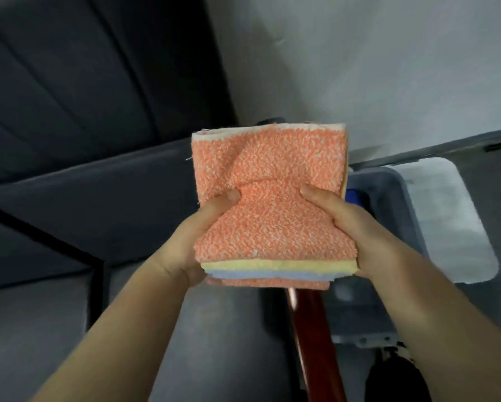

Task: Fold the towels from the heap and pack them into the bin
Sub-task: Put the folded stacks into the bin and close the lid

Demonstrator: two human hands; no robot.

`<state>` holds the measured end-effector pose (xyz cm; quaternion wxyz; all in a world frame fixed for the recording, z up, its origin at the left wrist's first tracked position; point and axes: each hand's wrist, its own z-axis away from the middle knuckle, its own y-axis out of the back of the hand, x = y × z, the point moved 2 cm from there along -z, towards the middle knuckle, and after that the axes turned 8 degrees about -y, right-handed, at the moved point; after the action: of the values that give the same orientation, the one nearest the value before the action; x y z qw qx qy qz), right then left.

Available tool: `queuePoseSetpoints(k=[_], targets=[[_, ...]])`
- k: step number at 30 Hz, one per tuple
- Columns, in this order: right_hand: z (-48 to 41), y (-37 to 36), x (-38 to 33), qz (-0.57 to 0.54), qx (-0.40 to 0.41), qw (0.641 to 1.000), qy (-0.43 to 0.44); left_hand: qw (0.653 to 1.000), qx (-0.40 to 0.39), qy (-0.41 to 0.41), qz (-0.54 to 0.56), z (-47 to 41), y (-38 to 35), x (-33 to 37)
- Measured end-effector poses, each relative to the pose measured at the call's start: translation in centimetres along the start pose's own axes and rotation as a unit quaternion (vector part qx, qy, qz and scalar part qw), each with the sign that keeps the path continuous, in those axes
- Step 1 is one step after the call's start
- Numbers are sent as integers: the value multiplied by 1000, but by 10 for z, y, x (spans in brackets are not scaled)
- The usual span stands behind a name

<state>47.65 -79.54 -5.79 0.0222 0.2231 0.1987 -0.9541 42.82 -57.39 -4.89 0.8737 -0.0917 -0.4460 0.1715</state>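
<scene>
We see a stack of folded towels (269,216) at the centre of the frame, held up by both hands. The left hand (197,242) grips its left edge and the right hand (356,236) its right edge. Each thumb presses into the orange top towel (272,169), and the other fingers are hidden underneath. Below it show a yellow layer (278,265), a blue layer (266,275) and 1 more orange layer. The grey bin (409,210) sits at the right of the frame, behind the stack.

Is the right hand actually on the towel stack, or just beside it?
Touching. The head view shows the right hand clamped on the right side of the towel stack, its thumb pressing a dent into the orange top towel.
</scene>
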Motion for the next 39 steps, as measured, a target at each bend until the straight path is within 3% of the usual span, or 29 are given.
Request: queuePoseSetpoints(k=[6,12,17,23,28,31,34,39], targets=[[35,165,-8,-97,92,991,20,995,-40,64,-64,-55,-158,-57],[12,301,46,-87,84,989,-86,987,0,148,-59,-100,-216,-193],[-50,354,96,-29,71,987,-139,979,65,194,-8,-121,-206,-280],[-174,402,135,68,75,983,-156,975,124,181,-21,-204,-158,-376],[-293,443,221,86,154,967,-186,951,198,238,-21,-266,-100,-509],[-308,446,261,83,181,959,-203,940,202,273,-47,-260,-85,-554],[-292,444,278,115,195,951,-210,928,215,281,-120,-237,-81,-552],[-205,425,239,203,222,935,-187,881,181,264,-348,-193,-111,-496]])
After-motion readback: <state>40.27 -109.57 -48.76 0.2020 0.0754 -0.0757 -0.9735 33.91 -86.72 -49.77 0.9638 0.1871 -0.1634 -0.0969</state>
